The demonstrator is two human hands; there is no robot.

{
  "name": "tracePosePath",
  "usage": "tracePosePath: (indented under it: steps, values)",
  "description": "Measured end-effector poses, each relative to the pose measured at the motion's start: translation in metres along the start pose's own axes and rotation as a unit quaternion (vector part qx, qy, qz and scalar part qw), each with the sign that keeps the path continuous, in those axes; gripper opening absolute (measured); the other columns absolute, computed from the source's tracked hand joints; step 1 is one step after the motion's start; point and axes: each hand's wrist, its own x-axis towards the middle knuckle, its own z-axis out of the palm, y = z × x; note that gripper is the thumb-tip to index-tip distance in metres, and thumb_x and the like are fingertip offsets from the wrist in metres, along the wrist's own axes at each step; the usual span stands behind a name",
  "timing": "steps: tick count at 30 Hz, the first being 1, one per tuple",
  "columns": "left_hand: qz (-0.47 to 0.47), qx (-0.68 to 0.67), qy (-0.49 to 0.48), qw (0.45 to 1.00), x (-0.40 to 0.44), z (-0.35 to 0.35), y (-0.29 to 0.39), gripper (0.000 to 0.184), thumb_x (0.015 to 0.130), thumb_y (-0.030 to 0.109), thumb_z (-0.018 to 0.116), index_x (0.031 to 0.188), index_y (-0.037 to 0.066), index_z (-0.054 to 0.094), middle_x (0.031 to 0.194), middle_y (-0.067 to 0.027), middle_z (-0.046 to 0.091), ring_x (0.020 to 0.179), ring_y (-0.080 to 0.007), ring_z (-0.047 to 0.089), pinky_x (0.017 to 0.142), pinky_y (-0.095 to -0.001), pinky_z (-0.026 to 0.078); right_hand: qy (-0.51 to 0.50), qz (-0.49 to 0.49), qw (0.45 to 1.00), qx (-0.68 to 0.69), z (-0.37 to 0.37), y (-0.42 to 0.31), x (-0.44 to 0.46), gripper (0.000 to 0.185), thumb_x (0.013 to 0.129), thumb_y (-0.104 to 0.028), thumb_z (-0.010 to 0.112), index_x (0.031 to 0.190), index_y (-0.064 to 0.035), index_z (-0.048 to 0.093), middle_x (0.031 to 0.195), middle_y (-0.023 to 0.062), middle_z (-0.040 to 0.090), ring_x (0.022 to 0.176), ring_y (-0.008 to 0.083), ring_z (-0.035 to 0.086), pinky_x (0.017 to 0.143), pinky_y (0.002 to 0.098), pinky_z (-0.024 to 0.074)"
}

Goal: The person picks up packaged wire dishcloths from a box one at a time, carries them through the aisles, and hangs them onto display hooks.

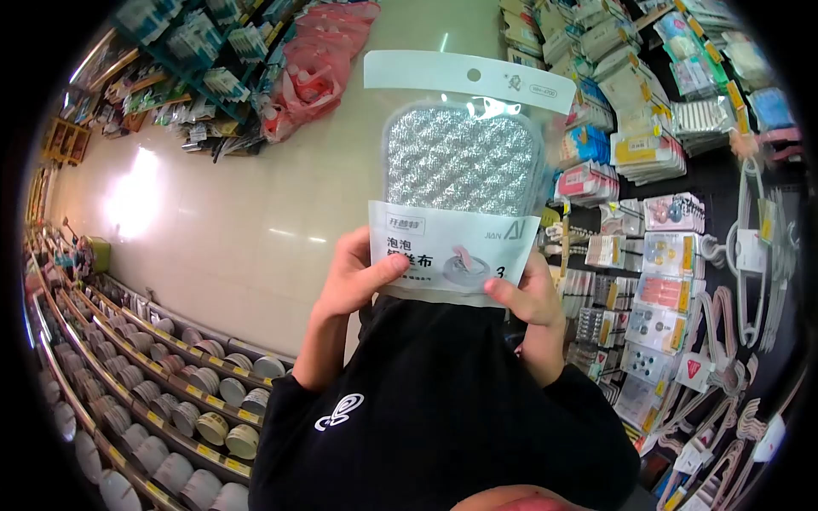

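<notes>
A clear package of silvery quilted scrubbing cloths (460,157) is held up in front of my chest. It has a white header with a hang hole and a white printed label across its lower part. My left hand (362,272) grips the lower left edge, thumb on the label and fingers behind. At the lower right edge, my right hand (530,294) pinches the package the same way, its thumb by the printed "3". The fingers behind the package are mostly hidden.
Shelves of stacked bowls (204,383) curve along the lower left. Hanging packaged goods (660,255) and hangers (750,255) line the right. Red plastic bags (315,68) sit by the rack (204,51) at upper left. A pale shiny floor (230,213) lies between.
</notes>
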Motion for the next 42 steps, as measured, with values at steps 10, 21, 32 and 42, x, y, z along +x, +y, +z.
tracePosePath:
  steps: [10, 21, 32, 42]
  values:
    - [-0.031, 0.035, -0.053, 0.998, 0.052, -0.001, 0.011, 0.053, 0.075, 0.009, 0.075, 0.119, -0.005, 0.051, 0.107, -0.0091, 0.062, 0.097, -0.0150, 0.058, 0.085, -0.0301, 0.046, 0.043, 0.024, 0.998, 0.044, -0.031, 0.008, 0.032, 0.033, 0.086, -0.019, 0.065, 0.109, 0.0033, 0.059, 0.100, 0.0078, 0.063, 0.092, 0.0126, 0.057, 0.080, 0.0273, 0.0445]
    - [-0.066, 0.106, 0.069, 0.990, 0.168, 0.032, 0.014, 0.053, 0.076, -0.002, 0.070, 0.123, -0.007, 0.045, 0.107, -0.0135, 0.062, 0.093, -0.0163, 0.061, 0.077, -0.0266, 0.050, -0.071, -0.002, 0.979, 0.193, -0.134, 0.016, 0.136, 0.056, 0.072, -0.013, 0.078, 0.119, 0.0015, 0.050, 0.111, 0.0069, 0.058, 0.102, 0.0127, 0.052, 0.086, 0.0284, 0.0428]
    - [-0.048, 0.166, -0.051, 0.984, 0.306, 0.095, 0.010, 0.044, 0.077, -0.001, 0.071, 0.116, -0.007, 0.052, 0.105, -0.0125, 0.063, 0.097, -0.0161, 0.060, 0.085, -0.0301, 0.048, 0.032, -0.050, 0.977, 0.205, -0.253, 0.006, 0.159, 0.059, 0.071, 0.000, 0.075, 0.122, 0.0036, 0.046, 0.111, 0.0091, 0.059, 0.103, 0.0148, 0.056, 0.086, 0.0294, 0.0456]
    - [-0.034, 0.186, -0.158, 0.969, 0.364, 0.115, 0.008, 0.039, 0.075, 0.002, 0.074, 0.110, -0.007, 0.058, 0.104, -0.0135, 0.064, 0.094, -0.0172, 0.061, 0.082, -0.0300, 0.048, 0.123, -0.095, 0.948, 0.278, -0.285, 0.009, 0.163, 0.068, 0.065, 0.001, 0.077, 0.124, 0.0053, 0.044, 0.112, 0.0119, 0.059, 0.103, 0.0183, 0.057, 0.087, 0.0318, 0.0466]
